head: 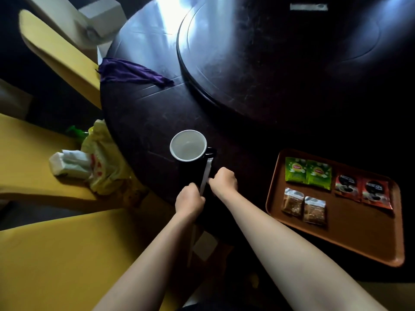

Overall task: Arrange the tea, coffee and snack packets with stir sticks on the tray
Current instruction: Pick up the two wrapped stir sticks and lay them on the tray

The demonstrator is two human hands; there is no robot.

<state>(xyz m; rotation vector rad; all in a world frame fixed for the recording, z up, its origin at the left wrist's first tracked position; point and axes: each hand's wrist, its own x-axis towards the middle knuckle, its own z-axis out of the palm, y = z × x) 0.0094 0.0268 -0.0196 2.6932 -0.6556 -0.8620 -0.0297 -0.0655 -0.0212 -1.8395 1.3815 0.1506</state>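
A brown tray (350, 234) lies on the dark table at the right. On it are two green tea packets (307, 172), two red coffee packets (361, 189) and two clear snack packets (303, 205). Left of the tray, my left hand (189, 199) grips the lower end of a white paper-wrapped stir stick (206, 177) that points up toward a black mug (188, 145) with a white inside. My right hand (224, 179) is closed just right of the stick, its fingertips against it. What the right fingers pinch is hidden.
A round raised turntable (247, 63) fills the table's far middle. A purple cloth (132, 71) hangs over the table's left edge. Yellow chairs (45, 243) stand at the left, one bearing a tissue pack (69, 163) and a plastic bag (105, 167).
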